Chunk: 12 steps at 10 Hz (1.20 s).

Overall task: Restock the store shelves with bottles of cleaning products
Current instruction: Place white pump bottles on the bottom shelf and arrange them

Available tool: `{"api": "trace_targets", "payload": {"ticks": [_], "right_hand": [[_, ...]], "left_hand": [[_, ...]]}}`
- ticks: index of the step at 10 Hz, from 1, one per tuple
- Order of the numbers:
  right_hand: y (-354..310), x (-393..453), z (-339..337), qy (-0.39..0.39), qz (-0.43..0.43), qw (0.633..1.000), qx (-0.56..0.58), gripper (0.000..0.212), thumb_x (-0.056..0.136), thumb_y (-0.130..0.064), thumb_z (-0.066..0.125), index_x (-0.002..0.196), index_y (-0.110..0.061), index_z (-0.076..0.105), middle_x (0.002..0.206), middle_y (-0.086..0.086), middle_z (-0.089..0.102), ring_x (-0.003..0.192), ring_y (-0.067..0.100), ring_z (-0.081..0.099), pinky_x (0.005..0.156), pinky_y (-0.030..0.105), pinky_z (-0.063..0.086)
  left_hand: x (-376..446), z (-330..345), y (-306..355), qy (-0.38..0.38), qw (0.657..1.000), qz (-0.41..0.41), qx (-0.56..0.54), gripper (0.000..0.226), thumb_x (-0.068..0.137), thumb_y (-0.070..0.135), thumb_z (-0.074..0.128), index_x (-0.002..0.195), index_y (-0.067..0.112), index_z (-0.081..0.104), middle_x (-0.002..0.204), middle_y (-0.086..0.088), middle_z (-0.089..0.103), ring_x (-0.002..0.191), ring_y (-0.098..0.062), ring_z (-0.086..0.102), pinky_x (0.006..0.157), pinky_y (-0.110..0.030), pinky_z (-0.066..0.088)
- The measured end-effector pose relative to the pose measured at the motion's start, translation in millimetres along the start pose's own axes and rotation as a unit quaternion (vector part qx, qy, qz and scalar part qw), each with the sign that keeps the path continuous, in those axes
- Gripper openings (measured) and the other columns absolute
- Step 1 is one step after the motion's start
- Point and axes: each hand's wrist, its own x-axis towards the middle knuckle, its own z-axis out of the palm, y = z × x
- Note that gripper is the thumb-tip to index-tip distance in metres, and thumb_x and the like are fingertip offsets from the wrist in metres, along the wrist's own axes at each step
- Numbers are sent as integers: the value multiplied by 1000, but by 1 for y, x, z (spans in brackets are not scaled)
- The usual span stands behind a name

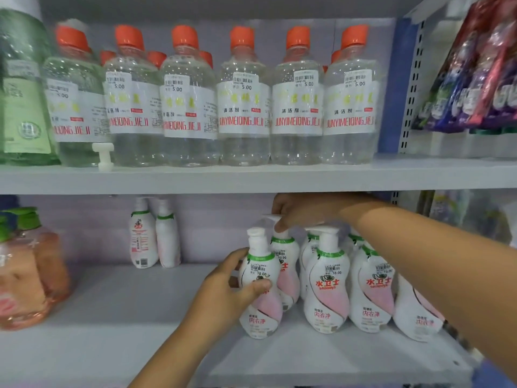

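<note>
On the lower shelf (pixel 112 317) my left hand (pixel 226 292) grips a white and pink pump bottle (pixel 261 303) that stands upright at the left end of a group of like bottles. My right hand (pixel 302 211) reaches in from the right and pinches the pump head of the bottle behind it (pixel 286 264). Several more pump bottles (pixel 327 289) stand to the right, partly hidden by my right forearm. Two of the same bottles (pixel 154 236) stand at the back of the shelf.
The upper shelf (pixel 251 177) holds a row of clear bottles with orange caps (pixel 243 99) and a green bottle (pixel 22 93) at the left. An orange jug with a green cap (pixel 28 270) stands at the lower left. Hanging packets (pixel 475 71) fill the right.
</note>
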Motion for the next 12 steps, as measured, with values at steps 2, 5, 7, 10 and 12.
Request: {"api": "trace_targets", "payload": {"ticks": [2, 5, 7, 10, 12], "right_hand": [[12, 7, 3, 5, -29, 1000, 2, 26, 91, -33, 69, 111, -24, 55, 100, -7, 60, 94, 16, 56, 83, 28, 43], [25, 19, 5, 2, -51, 998, 25, 22, 91, -24, 71, 104, -22, 53, 85, -12, 53, 91, 17, 53, 78, 26, 42], [18, 6, 1, -7, -62, 998, 5, 40, 91, -37, 68, 128, -24, 60, 117, -7, 59, 103, 15, 57, 90, 27, 46], [12, -27, -5, -18, -51, 997, 51, 42, 94, -43, 64, 134, -37, 55, 139, -14, 53, 120, 13, 55, 97, 25, 42], [-3, -51, -13, -19, -52, 995, 83, 39, 95, -49, 60, 134, -46, 54, 143, -24, 47, 123, 8, 51, 101, 23, 39]], "left_hand": [[-10, 17, -7, -14, 1000, -19, -15, 66, 80, 8, 82, 130, 41, 55, 113, 14, 75, 104, -7, 72, 96, -40, 58], [-10, 40, -8, 40, 999, 26, 12, 69, 78, 21, 85, 119, 67, 53, 115, 27, 69, 101, 1, 66, 85, -25, 58], [-10, 49, -11, 51, 998, 30, 1, 70, 78, 25, 85, 128, 61, 52, 106, 22, 71, 89, -5, 68, 74, -17, 55], [-15, 53, -25, 65, 997, 45, 4, 66, 78, 31, 85, 127, 59, 49, 115, 29, 58, 99, 7, 61, 77, -10, 51], [-7, 44, -33, 42, 998, 38, 35, 75, 70, 48, 87, 123, 73, 40, 136, 34, 40, 129, 8, 44, 106, -23, 41]]}}
